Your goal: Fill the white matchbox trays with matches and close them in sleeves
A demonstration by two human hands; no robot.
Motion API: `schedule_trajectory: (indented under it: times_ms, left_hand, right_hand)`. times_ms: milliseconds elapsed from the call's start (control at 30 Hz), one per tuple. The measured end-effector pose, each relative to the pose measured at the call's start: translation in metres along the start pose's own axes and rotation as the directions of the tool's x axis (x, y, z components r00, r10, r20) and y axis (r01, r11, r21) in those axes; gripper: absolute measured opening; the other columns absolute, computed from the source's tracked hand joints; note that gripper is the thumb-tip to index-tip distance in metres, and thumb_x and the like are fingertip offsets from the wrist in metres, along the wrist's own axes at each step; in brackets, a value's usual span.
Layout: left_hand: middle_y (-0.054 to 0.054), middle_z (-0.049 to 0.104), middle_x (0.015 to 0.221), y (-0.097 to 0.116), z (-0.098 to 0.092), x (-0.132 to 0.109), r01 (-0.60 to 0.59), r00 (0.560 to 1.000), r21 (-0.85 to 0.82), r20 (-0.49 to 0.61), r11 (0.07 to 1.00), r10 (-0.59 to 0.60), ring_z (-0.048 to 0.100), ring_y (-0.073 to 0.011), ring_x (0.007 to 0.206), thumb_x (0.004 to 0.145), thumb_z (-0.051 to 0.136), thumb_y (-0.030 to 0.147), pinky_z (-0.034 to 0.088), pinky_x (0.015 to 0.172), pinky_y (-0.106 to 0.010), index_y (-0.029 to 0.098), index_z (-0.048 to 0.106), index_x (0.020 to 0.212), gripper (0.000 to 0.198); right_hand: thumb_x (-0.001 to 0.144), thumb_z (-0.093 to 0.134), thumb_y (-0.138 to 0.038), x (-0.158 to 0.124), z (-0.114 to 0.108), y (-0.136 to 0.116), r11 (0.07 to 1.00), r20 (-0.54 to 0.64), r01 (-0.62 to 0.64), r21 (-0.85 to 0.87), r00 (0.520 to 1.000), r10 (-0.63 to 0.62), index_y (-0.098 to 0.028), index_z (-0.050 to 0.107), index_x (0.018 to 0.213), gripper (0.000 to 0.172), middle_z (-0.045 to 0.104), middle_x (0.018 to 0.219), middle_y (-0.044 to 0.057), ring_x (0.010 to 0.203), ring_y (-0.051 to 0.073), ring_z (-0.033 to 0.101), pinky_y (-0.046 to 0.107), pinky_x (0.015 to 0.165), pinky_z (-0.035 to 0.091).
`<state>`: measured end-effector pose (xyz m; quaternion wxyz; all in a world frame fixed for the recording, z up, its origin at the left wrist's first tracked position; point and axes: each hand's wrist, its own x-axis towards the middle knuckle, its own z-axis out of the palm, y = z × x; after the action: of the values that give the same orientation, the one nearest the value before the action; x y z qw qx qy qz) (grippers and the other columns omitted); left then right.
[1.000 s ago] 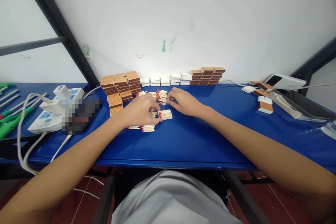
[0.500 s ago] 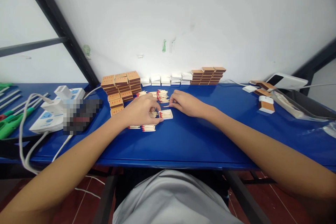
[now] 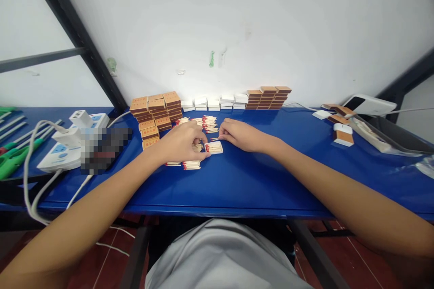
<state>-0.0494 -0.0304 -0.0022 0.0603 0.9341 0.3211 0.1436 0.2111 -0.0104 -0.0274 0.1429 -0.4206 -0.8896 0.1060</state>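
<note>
My left hand [image 3: 190,141] is closed on the left end of a small white matchbox tray [image 3: 219,150], which lies on the blue table. Red-tipped matches [image 3: 213,147] fill part of this tray. Just up and to the right, my right hand [image 3: 237,134] pinches a single match [image 3: 214,139], its head pointing left towards the tray. Loose piles of matches lie around my left hand: one pile [image 3: 210,123] behind it and another pile [image 3: 192,165] in front. My left hand hides part of the matches beneath it.
Stacked matchboxes [image 3: 156,108] stand at the back left, white trays [image 3: 213,104] along the wall, and brown sleeves [image 3: 267,98] right of them. A power strip [image 3: 64,151] with cables and a blurred dark device [image 3: 106,149] lie left. A black pouch [image 3: 396,133] lies right.
Hardly anything differs. The match in my right hand has shifted very slightly up; my left hand keeps its place at the tray.
</note>
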Motion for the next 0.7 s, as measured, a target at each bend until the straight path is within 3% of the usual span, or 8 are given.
schedule_trajectory:
  times_ms: [200, 500, 600, 700]
  left_hand:
    - [-0.006, 0.067, 0.084, 0.002, -0.001, 0.0, 0.009, 1.0, 0.007, 0.011, 1.0, -0.009, 0.06, -0.0245, 0.091, 0.083, 0.083, 0.045, 0.046, 0.08, -0.037, 0.019, 0.081, 0.094, 0.028]
    - [-0.006, 0.067, 0.082, 0.001, 0.0, 0.0, -0.002, 1.0, 0.018, -0.003, 1.0, 0.002, 0.061, -0.0244, 0.09, 0.084, 0.082, 0.046, 0.046, 0.079, -0.036, 0.019, 0.081, 0.095, 0.029]
    - [-0.006, 0.067, 0.082, 0.002, -0.001, 0.0, 0.011, 1.0, 0.026, -0.003, 1.0, -0.011, 0.06, -0.0248, 0.09, 0.083, 0.082, 0.045, 0.046, 0.078, -0.036, 0.019, 0.081, 0.093, 0.028]
    - [-0.006, 0.067, 0.083, 0.003, -0.001, 0.0, 0.025, 1.0, 0.032, 0.004, 0.999, -0.025, 0.061, -0.0252, 0.091, 0.083, 0.082, 0.043, 0.046, 0.079, -0.037, 0.019, 0.081, 0.094, 0.027]
  right_hand:
    - [0.101, 0.062, -0.025, -0.001, 0.001, 0.001, 0.999, -0.012, 0.014, 0.037, 1.0, -0.014, -0.019, 0.065, 0.101, 0.007, 0.064, 0.104, 0.009, 0.089, 0.022, 0.059, 0.032, 0.079, 0.044]
    - [0.104, 0.054, -0.027, -0.003, -0.005, 0.002, 1.0, -0.016, 0.01, 0.022, 1.0, -0.01, -0.019, 0.063, 0.095, 0.016, 0.063, 0.101, 0.01, 0.088, 0.023, 0.059, 0.034, 0.08, 0.045]
    - [0.106, 0.051, -0.03, -0.008, -0.012, -0.006, 0.996, -0.058, 0.034, 0.079, 0.998, -0.029, -0.019, 0.061, 0.096, 0.018, 0.063, 0.103, 0.01, 0.086, 0.022, 0.058, 0.034, 0.079, 0.045]
    - [0.104, 0.054, -0.03, -0.014, -0.014, -0.019, 0.99, -0.014, 0.069, 0.119, 0.998, -0.068, -0.019, 0.062, 0.095, 0.016, 0.063, 0.101, 0.009, 0.085, 0.021, 0.057, 0.033, 0.077, 0.044]
